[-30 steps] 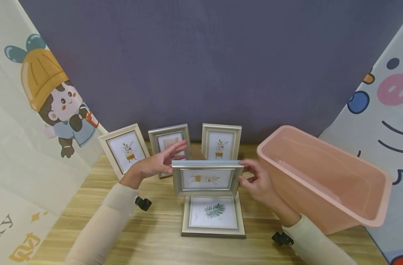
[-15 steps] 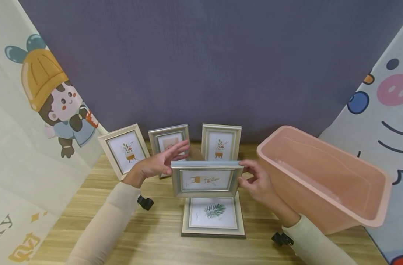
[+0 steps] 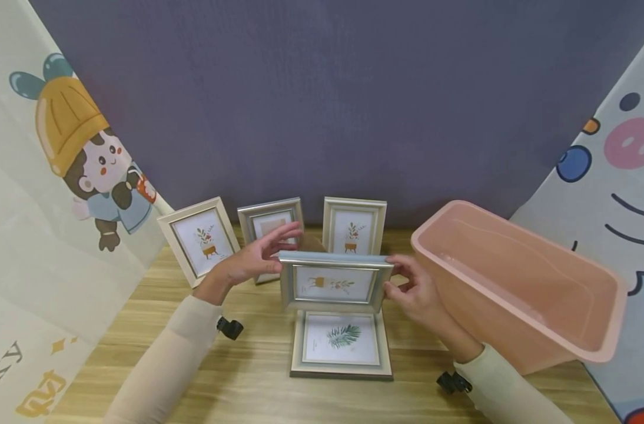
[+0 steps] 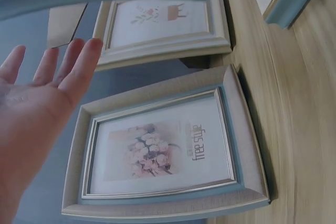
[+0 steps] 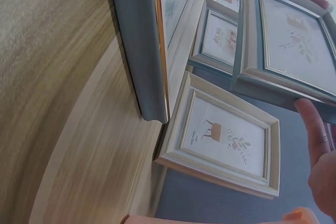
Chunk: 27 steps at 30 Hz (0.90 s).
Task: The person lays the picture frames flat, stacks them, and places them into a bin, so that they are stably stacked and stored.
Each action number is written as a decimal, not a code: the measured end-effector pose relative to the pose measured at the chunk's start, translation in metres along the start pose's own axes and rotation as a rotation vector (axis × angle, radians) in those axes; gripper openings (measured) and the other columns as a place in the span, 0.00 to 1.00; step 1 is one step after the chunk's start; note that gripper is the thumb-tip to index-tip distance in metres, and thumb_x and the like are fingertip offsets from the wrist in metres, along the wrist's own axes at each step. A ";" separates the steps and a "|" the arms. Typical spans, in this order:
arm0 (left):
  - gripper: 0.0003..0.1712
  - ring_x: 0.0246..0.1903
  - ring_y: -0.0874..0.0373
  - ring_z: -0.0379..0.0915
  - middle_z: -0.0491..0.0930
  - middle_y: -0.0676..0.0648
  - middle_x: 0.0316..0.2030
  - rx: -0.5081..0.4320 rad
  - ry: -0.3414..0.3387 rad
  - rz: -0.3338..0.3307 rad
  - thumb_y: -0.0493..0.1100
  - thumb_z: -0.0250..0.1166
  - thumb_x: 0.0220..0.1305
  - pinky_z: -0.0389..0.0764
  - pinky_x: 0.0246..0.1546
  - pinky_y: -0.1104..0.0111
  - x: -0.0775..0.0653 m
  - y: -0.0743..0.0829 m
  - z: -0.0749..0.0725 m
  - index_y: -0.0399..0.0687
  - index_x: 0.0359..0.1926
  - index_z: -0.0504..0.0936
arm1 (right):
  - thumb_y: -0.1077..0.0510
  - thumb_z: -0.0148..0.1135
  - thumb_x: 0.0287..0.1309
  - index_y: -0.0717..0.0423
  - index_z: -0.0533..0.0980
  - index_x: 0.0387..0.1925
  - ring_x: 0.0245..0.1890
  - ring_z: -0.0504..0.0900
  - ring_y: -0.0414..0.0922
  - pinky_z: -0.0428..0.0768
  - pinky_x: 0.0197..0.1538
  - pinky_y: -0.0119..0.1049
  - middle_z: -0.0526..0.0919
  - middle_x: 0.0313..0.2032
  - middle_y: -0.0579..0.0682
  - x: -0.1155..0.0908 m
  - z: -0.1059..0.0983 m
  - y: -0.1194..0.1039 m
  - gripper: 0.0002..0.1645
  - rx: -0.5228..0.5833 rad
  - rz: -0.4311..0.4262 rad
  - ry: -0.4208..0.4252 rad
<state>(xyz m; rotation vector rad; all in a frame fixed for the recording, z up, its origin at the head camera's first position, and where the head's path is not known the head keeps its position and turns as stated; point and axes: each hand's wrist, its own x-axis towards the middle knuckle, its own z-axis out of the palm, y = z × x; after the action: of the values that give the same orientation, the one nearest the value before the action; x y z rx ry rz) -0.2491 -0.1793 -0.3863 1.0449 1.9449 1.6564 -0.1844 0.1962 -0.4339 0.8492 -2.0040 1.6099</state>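
A silver picture frame [image 3: 332,285], its plant-pot print turned sideways, is held up above the back part of a cream frame [image 3: 343,341] with a green leaf print lying on the table. My right hand [image 3: 414,294] pinches its right end between thumb and fingers. At its left end is my left hand [image 3: 250,259], thumb at the upper corner and the other fingers extended behind it. The left wrist view shows that hand's fingers [image 4: 79,72] spread beside a frame [image 4: 163,150] with a flower print reading "free style".
Along the dark back wall stand a cream frame [image 3: 201,240] at left, the flower-print frame and another cream frame [image 3: 355,227] at right. A large pink tub [image 3: 513,330] stands on the wooden table [image 3: 237,377] at right.
The held silver frame shifts slightly right and up in the head view, and both hands shift a little with it. The standing frames and the tub stay put.
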 end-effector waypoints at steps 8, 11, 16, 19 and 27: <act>0.42 0.61 0.48 0.69 0.66 0.36 0.69 0.067 0.211 -0.061 0.43 0.68 0.68 0.81 0.57 0.70 -0.005 0.010 0.013 0.45 0.77 0.60 | 0.87 0.61 0.42 0.72 0.70 0.54 0.37 0.83 0.31 0.85 0.23 0.30 0.80 0.43 0.35 0.001 -0.001 0.001 0.33 0.028 0.003 0.017; 0.36 0.56 0.52 0.74 0.72 0.36 0.64 0.090 0.268 -0.057 0.37 0.65 0.69 0.84 0.52 0.70 -0.005 0.015 0.018 0.42 0.75 0.65 | 0.87 0.60 0.42 0.73 0.70 0.54 0.37 0.83 0.31 0.85 0.23 0.30 0.80 0.43 0.35 0.002 -0.002 0.000 0.33 0.031 0.008 0.027; 0.29 0.51 0.58 0.77 0.76 0.36 0.61 0.184 0.309 0.014 0.33 0.65 0.68 0.85 0.49 0.70 -0.007 0.020 0.025 0.36 0.69 0.71 | 0.87 0.60 0.42 0.74 0.70 0.54 0.38 0.83 0.32 0.85 0.25 0.29 0.80 0.44 0.36 0.003 -0.004 -0.001 0.33 0.036 0.010 0.029; 0.24 0.47 0.60 0.78 0.78 0.40 0.57 0.260 0.325 0.047 0.33 0.66 0.67 0.85 0.48 0.71 -0.008 0.023 0.029 0.36 0.63 0.77 | 0.88 0.60 0.42 0.74 0.70 0.54 0.39 0.83 0.31 0.85 0.24 0.29 0.80 0.45 0.36 0.003 -0.005 0.000 0.33 0.040 0.004 0.025; 0.11 0.42 0.64 0.77 0.79 0.42 0.50 0.336 0.325 0.131 0.30 0.67 0.66 0.86 0.38 0.71 -0.012 0.026 0.033 0.35 0.49 0.85 | 0.88 0.61 0.41 0.74 0.70 0.54 0.39 0.84 0.30 0.85 0.24 0.29 0.80 0.45 0.36 0.003 -0.006 0.000 0.34 0.040 -0.013 0.017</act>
<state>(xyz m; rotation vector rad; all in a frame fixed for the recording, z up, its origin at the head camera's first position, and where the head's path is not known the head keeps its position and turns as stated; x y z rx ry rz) -0.2112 -0.1653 -0.3713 1.0956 2.4812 1.6911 -0.1869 0.2013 -0.4300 0.8578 -1.9572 1.6496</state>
